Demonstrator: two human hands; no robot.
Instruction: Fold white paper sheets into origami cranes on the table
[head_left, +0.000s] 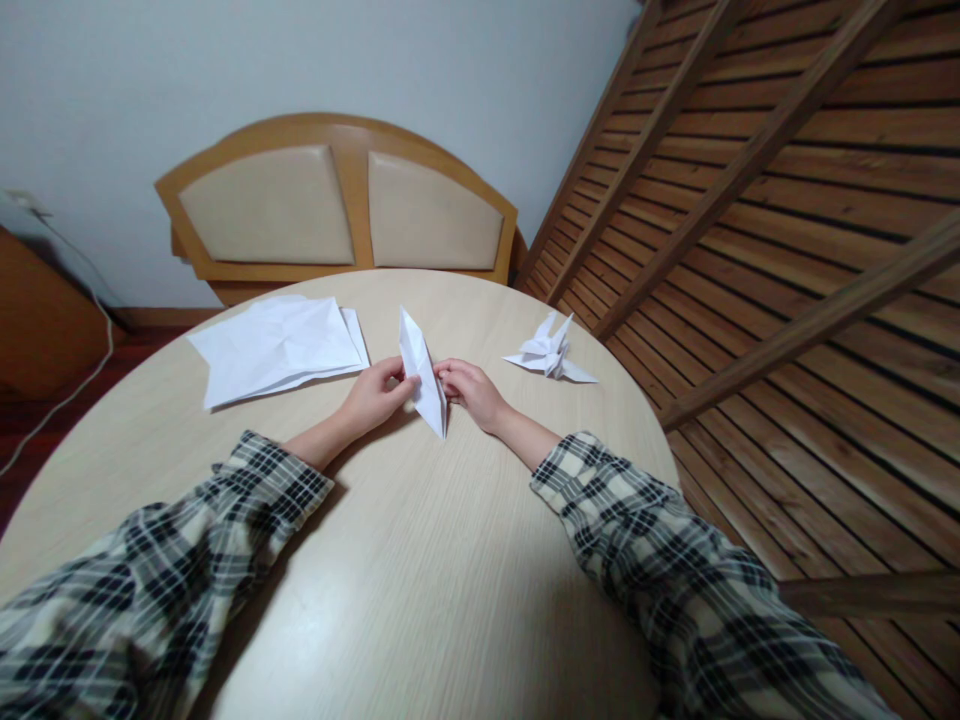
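Note:
A long, narrow piece of folded white paper, pointed at both ends, is held tilted over the table between my two hands. My left hand pinches its left edge, the thumb lying on the near face. On the other side my right hand is closed at the right edge, its fingertips partly hidden behind the paper. To the right of my right hand lies a folded paper crane with its pointed parts spread. Left of my left hand rests a stack of creased white paper sheets.
The round pale wooden table carries all the paper. Behind it stands a wooden headboard with cream panels. A slatted wooden screen leans close along the right edge. A white cable hangs at the far left.

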